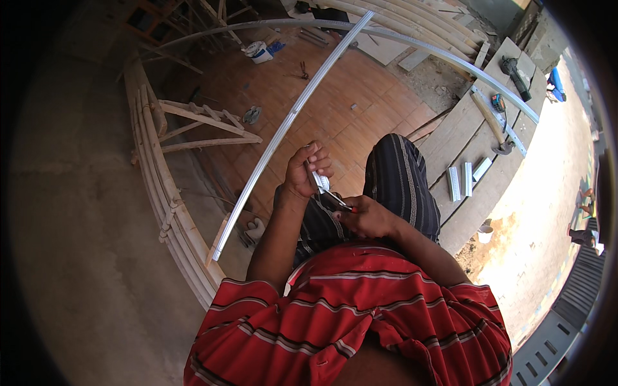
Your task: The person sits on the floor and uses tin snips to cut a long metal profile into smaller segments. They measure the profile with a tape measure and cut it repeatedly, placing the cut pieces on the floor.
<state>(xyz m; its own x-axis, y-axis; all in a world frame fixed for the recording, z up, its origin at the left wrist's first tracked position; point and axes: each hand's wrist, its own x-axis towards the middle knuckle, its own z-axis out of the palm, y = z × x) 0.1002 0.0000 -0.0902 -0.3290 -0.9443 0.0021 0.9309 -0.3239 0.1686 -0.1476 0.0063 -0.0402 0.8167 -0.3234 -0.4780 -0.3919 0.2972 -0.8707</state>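
Observation:
My left hand (309, 168) is closed round a short piece of light metal channel (320, 183), held up in front of my knees. My right hand (365, 217) grips a pair of snips (338, 200) with a bit of red at the handle. Its metal end reaches up to the lower end of the channel piece; whether the jaws are closed on it I cannot tell. Just left of my hands, a long ribbed metal channel (295, 110) runs diagonally from far right to near left. Three short cut metal pieces, including a perforated one (454, 184), lie on the planks at my right.
On the wooden planks (444, 148) at right lie a hammer (492, 122), a tape measure (497, 103) and a dark power tool (515, 78). A second long metal strip (444, 55) crosses the far side. Bamboo poles (154, 174) stand left; a white bucket (258, 53) sits on the tiled floor.

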